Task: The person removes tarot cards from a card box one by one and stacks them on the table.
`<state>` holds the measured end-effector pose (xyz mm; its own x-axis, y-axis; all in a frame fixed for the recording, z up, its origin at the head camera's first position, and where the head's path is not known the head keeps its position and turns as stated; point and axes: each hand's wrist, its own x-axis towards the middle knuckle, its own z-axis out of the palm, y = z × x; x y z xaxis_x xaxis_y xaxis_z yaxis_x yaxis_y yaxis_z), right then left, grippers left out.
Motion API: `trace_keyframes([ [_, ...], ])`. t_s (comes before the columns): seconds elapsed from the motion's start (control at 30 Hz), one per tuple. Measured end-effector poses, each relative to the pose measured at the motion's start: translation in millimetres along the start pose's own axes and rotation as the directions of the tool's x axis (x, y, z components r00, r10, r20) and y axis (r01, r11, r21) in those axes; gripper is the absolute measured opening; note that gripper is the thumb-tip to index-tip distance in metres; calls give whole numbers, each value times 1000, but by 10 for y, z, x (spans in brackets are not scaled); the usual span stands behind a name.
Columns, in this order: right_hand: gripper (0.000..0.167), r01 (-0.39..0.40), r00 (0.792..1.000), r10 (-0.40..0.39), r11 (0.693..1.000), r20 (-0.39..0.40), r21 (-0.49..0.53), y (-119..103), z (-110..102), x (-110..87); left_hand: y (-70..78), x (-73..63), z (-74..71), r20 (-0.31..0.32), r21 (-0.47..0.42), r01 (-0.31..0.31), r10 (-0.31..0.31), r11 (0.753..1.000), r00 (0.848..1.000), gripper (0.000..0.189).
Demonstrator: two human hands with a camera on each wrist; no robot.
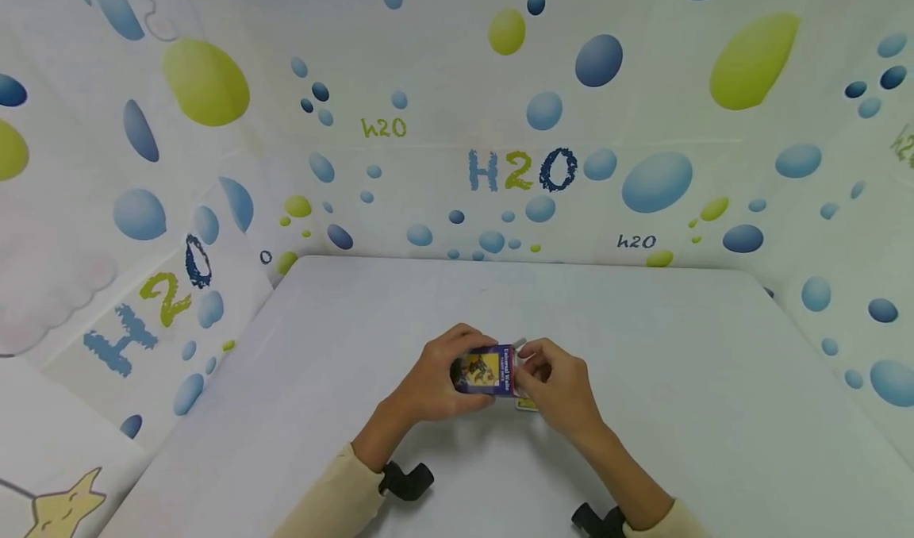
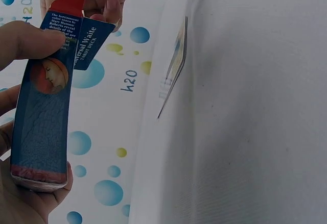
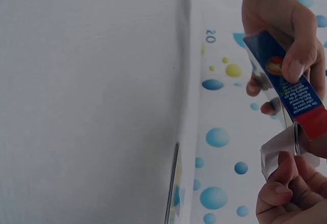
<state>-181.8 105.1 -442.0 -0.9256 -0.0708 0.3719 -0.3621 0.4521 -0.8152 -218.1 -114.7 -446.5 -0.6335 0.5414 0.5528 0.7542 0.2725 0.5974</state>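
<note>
A blue tarot deck box (image 1: 482,370) with a picture on its front is held up over the table. My left hand (image 1: 435,375) grips it, thumb on one narrow side and fingers round the other. In the left wrist view, its end stands open, with a red flap (image 2: 68,2) and a blue lettered flap (image 2: 93,43) folded out. The fingers of my right hand (image 1: 566,387) are curled at that end and pinch the flap, whose pale inner side (image 3: 276,150) shows in the right wrist view. Beneath, a yellow-bordered card (image 1: 527,405) lies on the table, partly hidden.
The white table (image 1: 286,379) has a backdrop (image 1: 443,62) with blue and green spots behind it and at both sides. Black wrist mounts (image 1: 408,482) sit near both sleeves. Edge-on in the left wrist view, the thin card stack (image 2: 179,55) rises slightly from the tabletop.
</note>
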Motion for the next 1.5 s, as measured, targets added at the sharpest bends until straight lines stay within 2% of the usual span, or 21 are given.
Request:
trace_keyframes([
  [0.3,17,-80,995,82,996,-59,30,-41,45,-2,29,-4,15,10,9,-21,21,1000,1000,67],
  [0.6,17,-188,980,192,979,-56,81,-56,60,-3,36,-7,21,9,9,-34,34,999,999,66],
  [0.77,15,-207,977,212,970,-27,132,-52,49,-3,27,-12,0,-17,6,-32,32,999,999,66],
  [1.0,20,-237,971,230,918,58,317,2,14,20,-13,-21,-12,-67,-49,-26,23,998,997,65],
  [1.33,31,-270,962,224,848,153,456,67,-22,45,-42,-35,-30,-79,-83,-56,49,995,996,66],
  [1.5,34,-274,961,216,829,173,487,103,-52,48,-66,-46,-49,-85,-93,-53,45,994,995,67],
])
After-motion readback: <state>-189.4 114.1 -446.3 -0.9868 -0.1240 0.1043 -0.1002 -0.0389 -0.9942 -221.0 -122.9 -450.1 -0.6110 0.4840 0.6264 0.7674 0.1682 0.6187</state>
